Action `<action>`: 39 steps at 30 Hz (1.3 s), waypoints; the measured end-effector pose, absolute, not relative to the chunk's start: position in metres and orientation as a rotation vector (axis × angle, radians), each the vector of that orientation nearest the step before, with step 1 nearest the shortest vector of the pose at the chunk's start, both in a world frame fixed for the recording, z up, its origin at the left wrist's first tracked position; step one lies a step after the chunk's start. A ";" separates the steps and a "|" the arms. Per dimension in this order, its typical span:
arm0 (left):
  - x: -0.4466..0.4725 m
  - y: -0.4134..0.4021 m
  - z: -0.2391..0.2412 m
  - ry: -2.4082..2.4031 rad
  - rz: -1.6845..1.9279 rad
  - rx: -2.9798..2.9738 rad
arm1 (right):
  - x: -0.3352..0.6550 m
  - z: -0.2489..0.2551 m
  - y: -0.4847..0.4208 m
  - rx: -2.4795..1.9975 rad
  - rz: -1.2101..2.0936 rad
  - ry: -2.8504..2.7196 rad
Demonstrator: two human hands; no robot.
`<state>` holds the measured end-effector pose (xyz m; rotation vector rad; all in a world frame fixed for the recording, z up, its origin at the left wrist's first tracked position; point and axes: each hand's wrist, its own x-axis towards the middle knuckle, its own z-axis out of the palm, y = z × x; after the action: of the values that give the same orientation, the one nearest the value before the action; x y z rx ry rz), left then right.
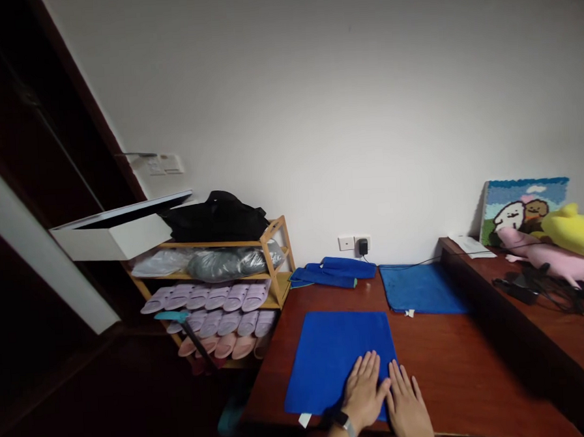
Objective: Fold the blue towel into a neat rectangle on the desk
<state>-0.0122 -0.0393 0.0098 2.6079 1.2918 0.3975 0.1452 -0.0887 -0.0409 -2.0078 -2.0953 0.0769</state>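
Two bare hands lie palm down at the near edge of a red-brown counter (456, 366). The left hand (364, 391), with a watch (342, 419) on its wrist, rests flat on a blue cloth (329, 360), fingers straight and close together, thumb angled out to the right. The right hand (408, 405) is flat too, fingers extended with slight gaps, along the cloth's right edge and mostly over the bare counter; whether it presses the cloth itself is hard to tell. Neither hand grips anything. The cloth lies at the near left of the counter, vivid blue, smooth and roughly square, with one white tag (305, 420) at its near left corner. One more flat blue cloth (423, 290) lies at the far right, and folded blue fabric (331, 272) sits at the far left, near one black plug (363, 247) in the wall. On the left, a wooden rack (274, 271) carries one black bag (218, 219) and rows of slippers (222, 294), six in the upper lilac row. On the right, a second counter (567, 334) bears two plush toys, one pink (551, 257) and one yellow (574, 230), and one picture (511, 200) of two dogs.
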 end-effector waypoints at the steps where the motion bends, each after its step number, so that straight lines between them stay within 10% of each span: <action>1: -0.031 -0.034 0.011 1.342 0.374 2.609 | 0.145 -0.041 -0.088 -2.023 0.074 -2.071; 11: -0.180 -0.004 -0.002 1.984 0.377 2.415 | 0.142 -0.024 -0.082 -2.192 0.244 -1.978; 39: -0.053 0.039 0.004 1.536 0.322 2.570 | 0.145 0.001 0.014 -2.236 0.263 -1.984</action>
<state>-0.0530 0.0387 0.0044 2.5697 1.5357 0.3224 0.1448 0.0140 0.0009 -2.2362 -1.9840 0.2626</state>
